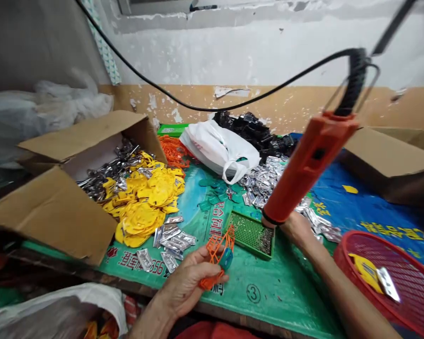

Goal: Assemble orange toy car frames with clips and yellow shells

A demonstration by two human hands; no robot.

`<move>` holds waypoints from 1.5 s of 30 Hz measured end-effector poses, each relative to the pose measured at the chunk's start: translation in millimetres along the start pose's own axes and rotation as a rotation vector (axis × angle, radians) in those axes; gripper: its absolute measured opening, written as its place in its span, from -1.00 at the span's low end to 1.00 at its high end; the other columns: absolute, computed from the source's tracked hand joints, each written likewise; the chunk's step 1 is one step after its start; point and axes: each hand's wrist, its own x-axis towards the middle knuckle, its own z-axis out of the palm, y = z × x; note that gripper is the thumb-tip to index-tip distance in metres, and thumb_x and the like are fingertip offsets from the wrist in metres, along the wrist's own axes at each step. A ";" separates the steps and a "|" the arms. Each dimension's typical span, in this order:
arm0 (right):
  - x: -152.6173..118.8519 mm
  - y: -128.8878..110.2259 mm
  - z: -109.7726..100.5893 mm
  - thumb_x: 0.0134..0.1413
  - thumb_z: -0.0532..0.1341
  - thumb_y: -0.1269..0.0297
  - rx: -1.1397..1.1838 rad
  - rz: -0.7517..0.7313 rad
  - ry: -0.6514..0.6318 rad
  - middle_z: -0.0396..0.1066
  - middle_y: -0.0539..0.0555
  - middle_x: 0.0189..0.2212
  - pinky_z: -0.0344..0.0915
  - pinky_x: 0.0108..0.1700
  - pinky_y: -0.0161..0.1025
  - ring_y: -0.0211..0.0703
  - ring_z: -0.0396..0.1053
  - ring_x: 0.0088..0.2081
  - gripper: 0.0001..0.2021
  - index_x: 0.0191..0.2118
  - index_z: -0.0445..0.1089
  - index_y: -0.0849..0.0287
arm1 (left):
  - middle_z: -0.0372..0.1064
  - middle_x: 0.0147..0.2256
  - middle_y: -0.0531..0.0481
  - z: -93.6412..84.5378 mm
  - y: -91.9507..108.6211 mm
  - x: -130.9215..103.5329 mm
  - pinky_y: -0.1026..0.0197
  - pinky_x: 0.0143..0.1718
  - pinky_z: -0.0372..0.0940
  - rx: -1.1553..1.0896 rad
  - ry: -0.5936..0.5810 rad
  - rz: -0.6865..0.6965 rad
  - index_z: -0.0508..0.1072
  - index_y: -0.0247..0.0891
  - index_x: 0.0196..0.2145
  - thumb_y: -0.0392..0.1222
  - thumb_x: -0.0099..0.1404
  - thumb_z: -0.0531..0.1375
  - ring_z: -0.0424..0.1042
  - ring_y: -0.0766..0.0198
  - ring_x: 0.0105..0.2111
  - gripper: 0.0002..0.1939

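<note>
My left hand (187, 280) is closed on an orange plastic net-like piece (214, 245), thumb across its lower part. A small teal plastic piece (226, 259) sits against the orange one. Over the right end of a green tray (235, 252) holding small screws (266, 240) is my right hand (292, 228), its fingers mostly hidden behind the lower end of a red electric screwdriver (307, 165). That screwdriver hangs tilted from a black coiled cord. Whether my right fingers touch it or the screws cannot be seen.
Left, an open carton (56, 212) spills yellow pieces (144, 202) beside silvery pieces (175, 238). Behind lie teal pieces (219, 190), a white bag (219, 146) and more silver parts (265, 179). A red basket (342, 254) stands right; a black cable (198, 108) crosses above.
</note>
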 end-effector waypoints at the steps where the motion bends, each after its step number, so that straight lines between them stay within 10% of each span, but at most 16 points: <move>1: -5.3 4.8 -4.0 0.23 0.09 0.21 0.005 -0.007 0.025 0.42 0.13 -0.19 0.37 -0.20 -0.16 -0.14 0.41 -0.22 -0.78 -0.15 0.40 0.20 | 0.41 -0.19 -0.01 0.1 0.3 -0.2 0.14 -0.21 0.37 0.021 0.003 -0.007 0.56 -0.20 -0.21 -0.35 -0.05 0.34 0.33 0.36 -0.37 -0.63; 7: -78.8 22.5 -44.8 0.10 0.04 0.09 0.091 -0.065 0.147 0.43 0.15 -0.48 0.32 -0.46 -0.17 -0.06 0.40 -0.50 -0.68 -0.45 0.43 0.13 | 0.38 -0.05 -0.05 -4.7 1.4 -1.6 0.25 -0.30 0.34 0.187 -0.010 0.014 0.51 -0.18 -0.12 -0.26 0.02 0.32 0.37 0.22 -0.17 -0.60; 12: -126.1 -31.7 -66.8 0.11 0.16 0.11 0.520 -0.207 -0.263 0.49 0.01 -0.50 0.33 -0.56 -0.35 -0.20 0.42 -0.55 -0.81 -0.26 0.46 0.03 | 0.38 0.03 -0.03 -3.5 0.7 2.2 0.31 -0.34 0.27 0.302 -0.096 0.041 0.44 -0.16 0.02 -0.32 0.05 0.27 0.34 0.23 -0.14 -0.48; 22: -87.1 -99.0 -46.0 0.18 0.17 0.24 0.779 -0.414 -0.448 0.36 0.00 -0.43 0.23 -0.33 -0.32 -0.26 0.32 -0.36 -0.86 -0.28 0.47 0.11 | 0.47 -0.15 0.05 10.5 4.7 -6.9 0.23 -0.09 0.17 0.461 -0.215 0.065 0.47 -0.18 0.01 -0.46 0.01 0.15 0.35 0.18 -0.10 -0.43; 30: -76.9 -103.0 -29.7 -0.02 0.30 0.15 1.094 -0.079 -0.578 0.30 -0.09 -0.55 0.18 -0.53 -0.38 -0.37 0.22 -0.57 -0.77 -0.31 0.42 0.21 | 0.41 -0.35 0.03 5.5 3.6 -2.2 0.34 -0.39 0.17 0.388 -0.175 -0.022 0.54 -0.30 -0.22 -0.42 -0.06 0.15 0.33 0.31 -0.33 -0.61; 40: -66.6 -106.1 -22.9 -0.12 0.35 0.13 1.225 0.018 -0.651 0.37 -0.09 -0.58 0.24 -0.57 -0.39 -0.40 0.26 -0.63 -0.73 -0.36 0.45 0.25 | 0.44 -0.27 -0.14 -4.7 1.2 2.7 0.25 -0.49 0.32 -0.016 -0.214 -0.222 0.46 -0.30 -0.10 0.29 0.20 0.07 0.47 0.18 -0.39 -0.39; 45: -68.6 -104.9 -22.8 -0.17 0.37 0.14 1.262 0.024 -0.647 0.37 -0.06 -0.57 0.25 -0.55 -0.38 -0.38 0.27 -0.60 -0.74 -0.41 0.45 0.26 | 0.41 -0.34 -0.09 -3.8 -4.8 3.2 0.20 -0.40 0.35 0.148 -0.119 -0.092 0.50 -0.30 -0.21 0.23 0.16 0.18 0.43 0.20 -0.35 -0.49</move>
